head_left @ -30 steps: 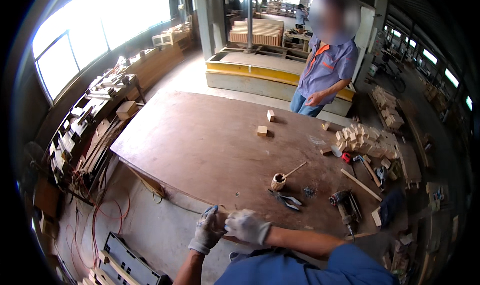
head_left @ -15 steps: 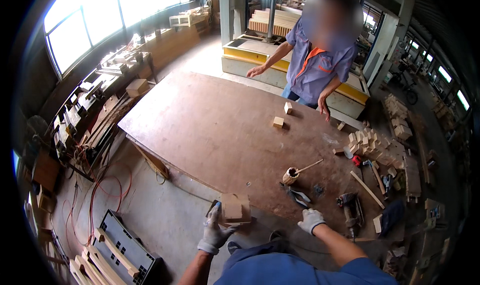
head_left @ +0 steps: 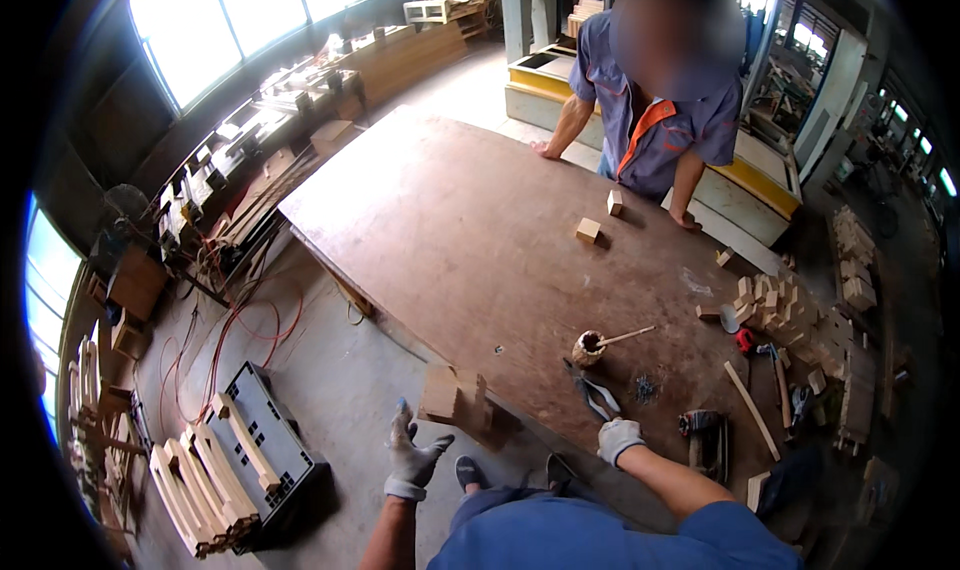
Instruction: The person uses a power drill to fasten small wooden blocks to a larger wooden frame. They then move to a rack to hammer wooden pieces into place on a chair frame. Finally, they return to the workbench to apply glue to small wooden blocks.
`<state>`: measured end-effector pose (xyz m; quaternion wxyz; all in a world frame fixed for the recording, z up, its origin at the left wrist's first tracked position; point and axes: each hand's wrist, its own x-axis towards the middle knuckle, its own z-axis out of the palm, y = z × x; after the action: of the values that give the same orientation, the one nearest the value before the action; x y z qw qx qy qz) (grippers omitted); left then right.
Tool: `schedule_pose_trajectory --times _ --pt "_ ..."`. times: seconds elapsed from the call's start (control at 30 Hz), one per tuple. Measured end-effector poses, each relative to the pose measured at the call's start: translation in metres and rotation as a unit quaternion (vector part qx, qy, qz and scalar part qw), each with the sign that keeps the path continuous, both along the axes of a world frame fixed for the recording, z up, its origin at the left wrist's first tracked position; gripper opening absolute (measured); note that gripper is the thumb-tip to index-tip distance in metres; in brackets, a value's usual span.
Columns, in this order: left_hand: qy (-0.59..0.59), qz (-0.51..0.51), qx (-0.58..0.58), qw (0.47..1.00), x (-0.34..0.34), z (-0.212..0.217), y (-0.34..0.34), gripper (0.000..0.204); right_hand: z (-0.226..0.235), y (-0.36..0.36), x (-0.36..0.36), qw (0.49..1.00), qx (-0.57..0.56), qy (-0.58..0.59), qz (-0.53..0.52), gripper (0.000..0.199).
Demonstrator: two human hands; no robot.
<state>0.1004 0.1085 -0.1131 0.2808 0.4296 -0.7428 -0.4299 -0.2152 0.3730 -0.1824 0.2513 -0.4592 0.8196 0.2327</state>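
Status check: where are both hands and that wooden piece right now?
Left hand open, just off the wooden piece at the table edge. Right hand resting on the table beside pliers. Nothing between.

Both the left hand and the right hand wear pale grey knit work gloves with ribbed cuffs, forearms bare, above blue clothing and dark shoes.

- Wooden block set at table near edge, just right of left hand.
- Right hand placed on table edge, pliers just behind it.
- Cup behind pliers; nails right of pliers.
- Crate on floor, left of hands.
- Another person at far side.
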Motion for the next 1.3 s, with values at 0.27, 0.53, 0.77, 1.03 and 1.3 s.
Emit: schedule_pose_trajectory --times 0.27,0.53,0.77,1.03,1.3 --pt "-0.088 0.131 0.095 0.983 0.038 -0.029 0.110 0.106 0.014 -0.003 -0.007 0.998 0.008 -0.054 0.036 0.031" --pt "-0.213 -0.053 0.339 0.915 0.049 -0.054 0.176 0.067 0.010 -0.003 -0.012 0.998 0.017 -0.051 0.015 0.038" --pt "-0.237 -0.111 0.281 0.923 0.078 -0.049 0.156 0.039 0.052 -0.013 0.006 0.997 0.068 -0.029 0.008 0.069" --pt "0.014 -0.122 0.184 0.975 0.069 0.174 0.115 0.019 0.010 -0.013 0.027 0.995 0.072 0.069 0.013 0.032" --pt "0.353 -0.364 0.017 0.862 0.067 0.305 0.130 0.022 -0.002 -0.012 0.022 0.994 0.071 0.083 -0.007 0.041"
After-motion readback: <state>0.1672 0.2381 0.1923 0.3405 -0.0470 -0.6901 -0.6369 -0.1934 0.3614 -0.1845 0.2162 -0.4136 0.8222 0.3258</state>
